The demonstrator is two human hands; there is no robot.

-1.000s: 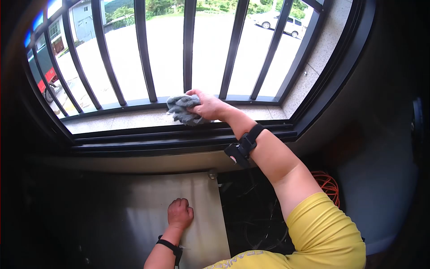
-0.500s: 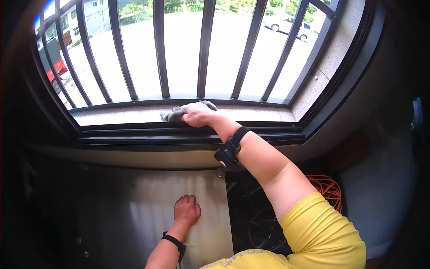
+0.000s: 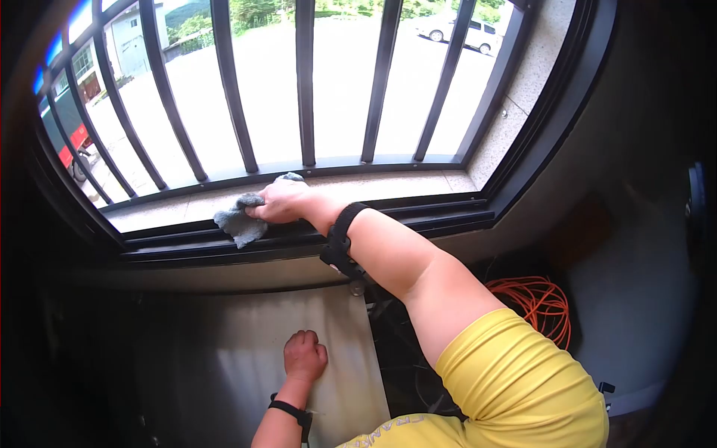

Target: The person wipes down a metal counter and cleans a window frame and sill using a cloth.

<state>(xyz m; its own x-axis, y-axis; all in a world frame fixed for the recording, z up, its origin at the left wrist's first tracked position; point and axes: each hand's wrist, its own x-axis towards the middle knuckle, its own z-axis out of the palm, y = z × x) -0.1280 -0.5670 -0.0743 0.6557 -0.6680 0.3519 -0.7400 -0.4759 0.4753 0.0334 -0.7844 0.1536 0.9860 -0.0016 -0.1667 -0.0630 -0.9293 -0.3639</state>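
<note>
My right hand (image 3: 282,203) reaches across the window sill and grips a grey cloth (image 3: 240,222). One part of the cloth hangs over the dark window frame (image 3: 418,214); a smaller bit shows beyond my fingers. Under the hand lies the pale stone sill (image 3: 403,184), just inside the metal bars. My left hand (image 3: 305,356) is curled into a fist and rests on the metal surface (image 3: 246,328) below the window. Nothing shows in it, though its palm side is hidden. Each wrist carries a black strap.
Dark vertical bars (image 3: 305,89) close off the window opening. A coil of orange cable (image 3: 534,302) lies at the lower right, past the edge of the metal surface. Outside stand a white car (image 3: 459,33) and a red and green vehicle (image 3: 75,142).
My right hand has moved left along the sill with the cloth, which now hangs further onto the frame. The view has shifted and tilted a little. My left fist stays on the metal surface.
</note>
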